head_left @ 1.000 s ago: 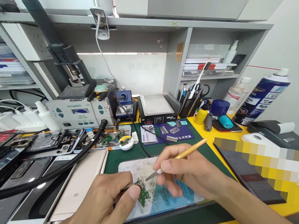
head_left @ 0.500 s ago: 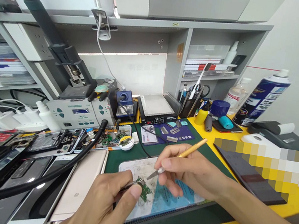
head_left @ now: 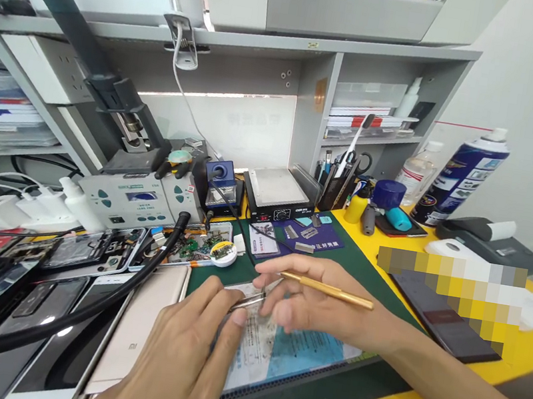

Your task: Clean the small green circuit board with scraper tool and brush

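Green mat [head_left: 317,390], printed sheet [head_left: 307,358] on it. Above sheet: my left hand [head_left: 188,342] pinches slim metal piece [head_left: 247,301]; my right hand [head_left: 314,308] grasps gold-handled tool [head_left: 328,288], contact with piece unclear. Judgement: firm pinch, light touch advisable.

Knife [head_left: 330,290]: gold handle, nearly level across the right hand [head_left: 323,318]. Metal piece [head_left: 249,301]: slim, slanting from the left hand [head_left: 188,342].

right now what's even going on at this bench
The left hand grips a slim metal tool, probably tweezers, above a pad. The right hand holds a gold tool and has its fingers close to the metal tool's far end; whether they touch is unclear.
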{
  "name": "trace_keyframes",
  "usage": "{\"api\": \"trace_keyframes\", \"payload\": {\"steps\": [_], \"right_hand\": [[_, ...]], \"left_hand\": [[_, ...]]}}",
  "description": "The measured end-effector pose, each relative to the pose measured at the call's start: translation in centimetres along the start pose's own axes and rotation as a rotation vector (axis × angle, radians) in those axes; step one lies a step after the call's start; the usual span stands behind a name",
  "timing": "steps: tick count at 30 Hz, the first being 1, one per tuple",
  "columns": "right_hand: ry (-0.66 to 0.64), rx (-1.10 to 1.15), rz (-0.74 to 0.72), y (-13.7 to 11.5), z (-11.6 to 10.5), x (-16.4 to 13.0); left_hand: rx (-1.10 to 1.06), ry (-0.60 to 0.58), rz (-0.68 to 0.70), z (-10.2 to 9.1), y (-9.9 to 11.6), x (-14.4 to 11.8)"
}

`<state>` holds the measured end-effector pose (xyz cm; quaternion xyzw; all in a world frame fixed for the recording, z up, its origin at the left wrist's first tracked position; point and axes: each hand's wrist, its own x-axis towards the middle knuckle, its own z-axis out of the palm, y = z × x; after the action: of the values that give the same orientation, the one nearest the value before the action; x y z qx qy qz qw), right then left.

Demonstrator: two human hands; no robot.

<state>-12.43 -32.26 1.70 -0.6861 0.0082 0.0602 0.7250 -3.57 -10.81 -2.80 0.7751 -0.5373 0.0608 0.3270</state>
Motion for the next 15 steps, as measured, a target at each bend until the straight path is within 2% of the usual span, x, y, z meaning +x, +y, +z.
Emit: {"api": "trace_keyframes", "payload": {"steps": [7,15], "right_hand": [[0.008,-0.223,-0.046,-0.49,0.22,-0.13],[0.053,-0.328,-0.052,-0.58,0.53,-0.37]], "left_hand": [[0.063,0.039,0.032,0.51,-0.2,-0.09],[0.071,0.043,0.031,0.66,-0.12,-0.27]]}}
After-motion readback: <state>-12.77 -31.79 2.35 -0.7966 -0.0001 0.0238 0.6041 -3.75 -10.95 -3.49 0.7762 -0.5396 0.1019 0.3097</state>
